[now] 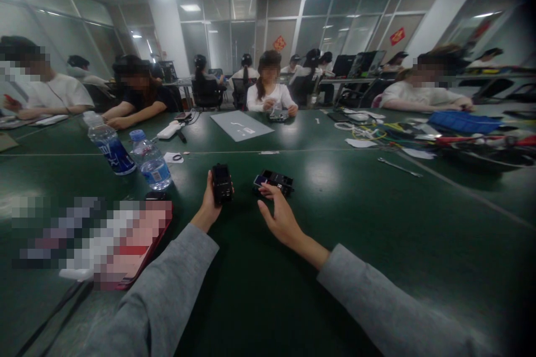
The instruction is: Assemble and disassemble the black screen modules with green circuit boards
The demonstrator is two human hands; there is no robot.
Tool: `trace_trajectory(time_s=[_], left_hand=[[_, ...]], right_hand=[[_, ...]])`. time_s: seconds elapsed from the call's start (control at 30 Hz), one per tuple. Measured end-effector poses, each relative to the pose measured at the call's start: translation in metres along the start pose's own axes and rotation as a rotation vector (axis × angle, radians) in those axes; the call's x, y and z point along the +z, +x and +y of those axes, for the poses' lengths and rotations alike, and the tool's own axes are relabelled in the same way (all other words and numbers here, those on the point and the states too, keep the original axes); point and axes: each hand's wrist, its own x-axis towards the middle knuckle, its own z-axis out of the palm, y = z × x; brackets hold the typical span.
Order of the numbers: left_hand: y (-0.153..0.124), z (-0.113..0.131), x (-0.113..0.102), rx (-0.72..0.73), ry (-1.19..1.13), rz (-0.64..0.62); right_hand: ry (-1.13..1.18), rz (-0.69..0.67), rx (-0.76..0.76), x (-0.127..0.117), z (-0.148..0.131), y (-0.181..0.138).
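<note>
My left hand (208,201) holds a small black box-shaped device (221,183) upright above the green table (335,223), fingers wrapped round its side. My right hand (280,216) hovers with fingers spread and slightly curled, its fingertips at a second black device (274,181) that lies flat on the table with a blue-lit part at its left end. Both my arms are in grey sleeves.
Two water bottles (109,148) (151,163) stand at the left, next to a red-edged item. A grey mat (242,125) lies further back. A metal tool (400,167), cables and a blue tray (460,121) lie at the right. Several people sit around the table's far side.
</note>
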Motion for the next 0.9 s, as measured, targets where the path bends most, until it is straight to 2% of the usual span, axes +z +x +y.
trace_trajectory(time_s=[0.3, 0.43, 0.57, 0.67, 0.8, 0.9], left_hand=[[0.000, -0.004, 0.002, -0.103, -0.001, 0.034], [-0.005, -0.008, 0.008, -0.062, 0.096, -0.009], [-0.011, -0.014, 0.012, 0.070, 0.283, -0.044], [-0.015, -0.014, 0.014, 0.101, 0.370, -0.072], [-0.020, -0.014, 0.019, 0.089, 0.389, -0.053], [-0.026, -0.019, 0.026, 0.069, 0.312, -0.096]], right_hand=[[-0.025, -0.045, -0.023, 0.002, 0.003, 0.000], [-0.058, -0.090, -0.033, 0.003, 0.003, 0.000], [-0.105, -0.141, -0.041, 0.004, 0.005, -0.001], [-0.114, -0.156, -0.023, 0.005, 0.007, -0.002], [-0.082, -0.162, -0.005, 0.006, 0.008, -0.003], [-0.026, -0.154, 0.043, 0.006, 0.008, -0.002]])
